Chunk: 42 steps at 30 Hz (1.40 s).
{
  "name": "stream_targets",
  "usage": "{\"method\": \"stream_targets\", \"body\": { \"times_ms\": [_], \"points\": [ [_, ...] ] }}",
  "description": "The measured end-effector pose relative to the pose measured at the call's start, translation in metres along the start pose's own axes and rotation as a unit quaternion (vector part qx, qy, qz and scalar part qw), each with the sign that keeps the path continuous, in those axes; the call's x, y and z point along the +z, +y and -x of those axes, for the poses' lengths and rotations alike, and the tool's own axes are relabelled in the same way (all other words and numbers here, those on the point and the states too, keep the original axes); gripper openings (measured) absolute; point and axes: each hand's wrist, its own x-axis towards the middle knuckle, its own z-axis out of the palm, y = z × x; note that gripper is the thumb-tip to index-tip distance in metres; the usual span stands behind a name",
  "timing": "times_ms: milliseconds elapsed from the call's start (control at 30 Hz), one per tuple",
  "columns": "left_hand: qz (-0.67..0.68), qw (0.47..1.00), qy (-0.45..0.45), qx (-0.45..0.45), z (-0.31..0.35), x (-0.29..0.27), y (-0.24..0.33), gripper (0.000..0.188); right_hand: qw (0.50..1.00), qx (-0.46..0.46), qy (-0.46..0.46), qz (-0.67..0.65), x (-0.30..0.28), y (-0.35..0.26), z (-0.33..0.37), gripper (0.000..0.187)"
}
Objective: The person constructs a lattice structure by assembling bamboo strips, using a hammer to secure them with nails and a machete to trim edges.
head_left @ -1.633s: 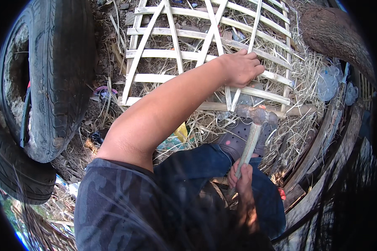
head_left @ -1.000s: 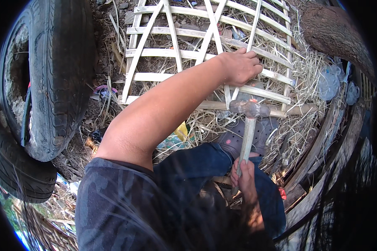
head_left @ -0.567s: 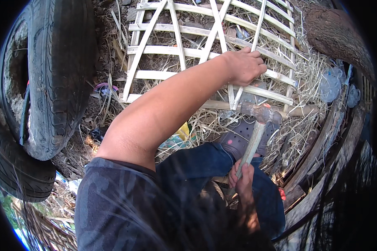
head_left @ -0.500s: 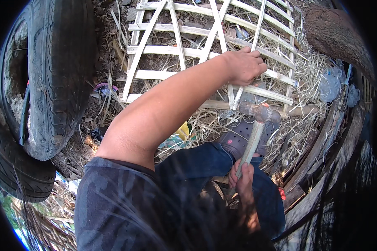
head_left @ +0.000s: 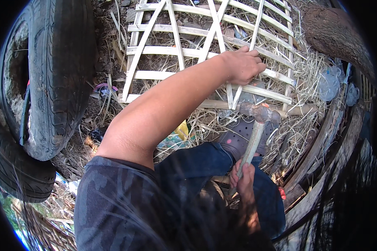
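Note:
A lattice of pale split-bamboo strips (head_left: 155, 50) lies on the ground ahead of me, straight slats crossed by slanting ones. My left arm reaches across it, and my left hand (head_left: 246, 67) is closed over a slat near the lattice's near right part; its fingertips are partly hidden. Lower down, my right hand (head_left: 244, 178) is wrapped round the wooden handle of a hammer (head_left: 254, 140). The hammer's rusty head (head_left: 259, 112) rests by the near edge of the lattice, close to a round wooden pole (head_left: 301, 110) under it.
Old tyres (head_left: 63, 79) stand at the left. A thick log (head_left: 337, 35) lies at the far right, with clear plastic cups (head_left: 329, 85) below it. Bamboo shavings (head_left: 305, 75) litter the ground. My clog-shod foot (head_left: 238, 137) is just beneath the hammer head.
Hardly anything differs. The hands keep their places on the lattice and the hammer.

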Motion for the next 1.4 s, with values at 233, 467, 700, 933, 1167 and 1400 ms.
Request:
{"method": "stream_targets", "body": {
  "times_ms": [233, 467, 700, 933, 1167, 1400],
  "points": [
    [-0.004, 1.000, -0.018, -0.006, 0.003, 0.000, -0.001, 0.019, 1.000, -0.002, -0.010, 0.008, 0.000, 0.002, -0.005, 0.041],
    [0.003, 1.000, 0.001, 0.012, -0.002, 0.000, 0.000, 0.019, 1.000, -0.018, 0.003, 0.002, 0.001, 0.002, -0.003, 0.043],
    [-0.009, 1.000, -0.018, -0.003, 0.001, -0.001, -0.001, 0.021, 0.999, 0.023, -0.018, 0.028, -0.002, -0.006, -0.008, 0.042],
    [0.003, 1.000, -0.023, 0.001, -0.001, -0.002, -0.002, 0.021, 1.000, 0.014, 0.001, 0.014, 0.004, -0.002, -0.005, 0.042],
    [0.017, 1.000, -0.011, -0.004, 0.000, -0.001, -0.003, 0.018, 1.000, 0.005, 0.013, -0.020, 0.004, -0.004, -0.005, 0.042],
    [0.031, 0.999, -0.013, -0.012, -0.003, -0.002, 0.000, 0.018, 1.000, 0.011, 0.017, -0.022, 0.002, -0.002, -0.002, 0.043]
  ]
}}
